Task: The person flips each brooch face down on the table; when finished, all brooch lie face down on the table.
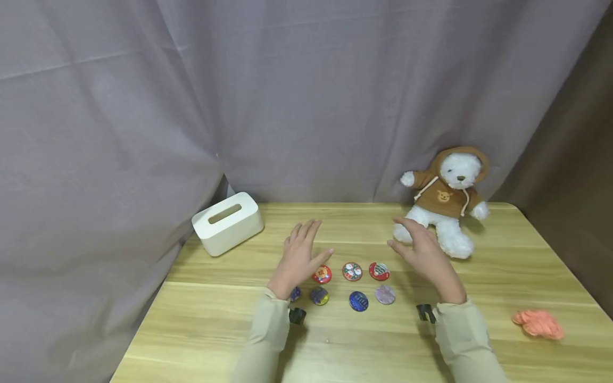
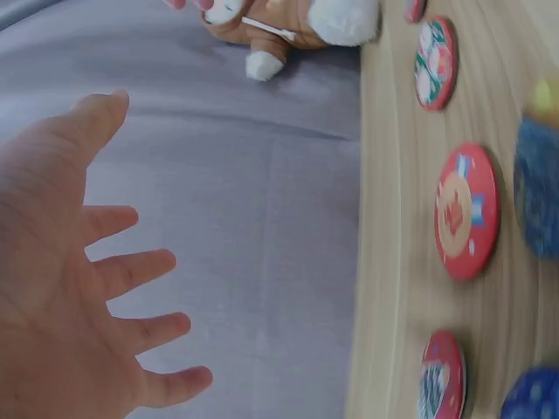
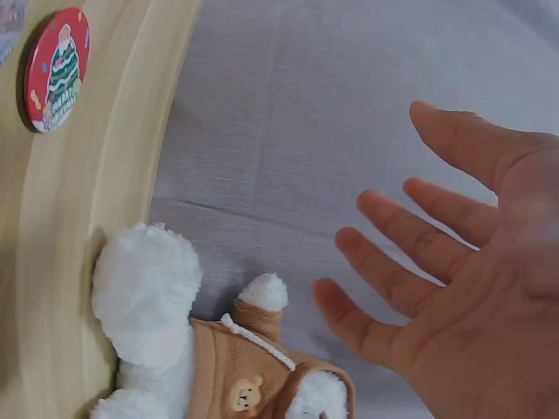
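My left hand (image 1: 298,259) is held above the table with its fingers spread, empty. Beneath and beside it lie round pin badges in two rows. The far row has a red badge (image 1: 322,274), a red-and-green patterned badge (image 1: 351,271) and a red Christmas tree badge (image 3: 58,72); the left wrist view adds another red badge (image 2: 442,377). Nearer are a dark blue badge (image 1: 295,293), partly hidden, a grey-yellow badge (image 1: 319,296), a blue badge (image 1: 358,301) and a lilac badge (image 1: 385,294). Empty too, my right hand (image 1: 428,259) hovers right of the badges, fingers extended.
A white teddy bear (image 1: 442,199) in a brown hoodie sits at the back right of the wooden table (image 1: 201,330). The white tissue box (image 1: 230,226) stands at the back left. A coral bundle (image 1: 538,324) lies at the right. Grey curtain (image 1: 306,106) hangs behind.
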Demonstrator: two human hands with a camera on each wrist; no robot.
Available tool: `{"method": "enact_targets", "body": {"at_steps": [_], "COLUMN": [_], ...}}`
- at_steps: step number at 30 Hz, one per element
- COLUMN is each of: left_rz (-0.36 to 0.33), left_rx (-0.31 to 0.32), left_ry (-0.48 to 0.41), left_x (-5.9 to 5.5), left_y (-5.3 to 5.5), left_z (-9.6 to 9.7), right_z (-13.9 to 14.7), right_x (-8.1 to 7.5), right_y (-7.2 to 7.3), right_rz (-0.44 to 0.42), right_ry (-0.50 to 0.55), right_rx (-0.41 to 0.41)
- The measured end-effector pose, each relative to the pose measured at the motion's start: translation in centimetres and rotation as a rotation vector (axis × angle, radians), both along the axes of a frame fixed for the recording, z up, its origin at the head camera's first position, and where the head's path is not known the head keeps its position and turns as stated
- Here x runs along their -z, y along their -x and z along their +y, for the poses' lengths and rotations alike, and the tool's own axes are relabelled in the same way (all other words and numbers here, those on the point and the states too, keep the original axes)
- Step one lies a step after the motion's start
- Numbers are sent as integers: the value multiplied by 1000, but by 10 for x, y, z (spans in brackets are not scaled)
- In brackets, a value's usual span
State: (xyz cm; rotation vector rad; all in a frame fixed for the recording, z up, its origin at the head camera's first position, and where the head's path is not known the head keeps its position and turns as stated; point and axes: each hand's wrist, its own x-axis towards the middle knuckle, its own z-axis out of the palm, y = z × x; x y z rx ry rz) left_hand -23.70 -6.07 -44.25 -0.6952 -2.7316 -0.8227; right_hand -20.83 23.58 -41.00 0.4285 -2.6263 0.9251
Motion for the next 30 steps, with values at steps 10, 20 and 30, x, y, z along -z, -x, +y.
{"method": "enact_targets", "body": {"at_steps": [10,20,30], "left_rz": [-13,-107,-202], "left_rx": [53,41,64], "left_ry": [-127,-110,-96], "left_x": [-5,3,7], "left_y": [2,1,5], "left_z": [18,35,52], "right_z": [1,3,3], "right_x": [4,11,21], "right_y": [2,2,7], "right_rz": [64,-46,-146], "right_ry": [55,23,16], "right_rx": [-13,-39,-125]}}
